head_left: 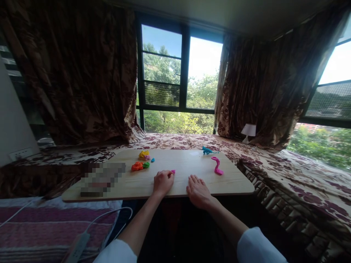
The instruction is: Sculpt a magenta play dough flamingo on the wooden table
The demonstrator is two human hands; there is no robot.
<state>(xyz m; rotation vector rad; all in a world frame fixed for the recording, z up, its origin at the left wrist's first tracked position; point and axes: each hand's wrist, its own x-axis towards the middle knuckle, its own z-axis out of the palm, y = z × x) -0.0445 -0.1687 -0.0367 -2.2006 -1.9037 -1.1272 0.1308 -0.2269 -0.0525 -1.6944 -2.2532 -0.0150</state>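
My left hand point(163, 182) rests near the front of a light wooden table, fingers closed on a small piece of pink modelling clay point(173, 171). Flat on the tabletop point(181, 155) lies my right hand point(197, 190), its fingers stretched out; whether anything is under the palm is hidden. To the right stands a pink S-shaped clay figure point(217, 166), with a blue long-tailed clay animal point(208, 150) behind it. Left of my hands are lumps of orange clay point(136, 166) and green clay point(146, 165), with yellow clay point(144, 154), pale pink clay point(147, 157) and a blue bit point(153, 160) farther back.
A blurred-out flat object point(102, 179) lies at the table's left end. Beyond the table is a flower-patterned window seat point(178, 138) with a small white lamp point(249, 130). A power strip point(78, 248) with a white cable sits at lower left.
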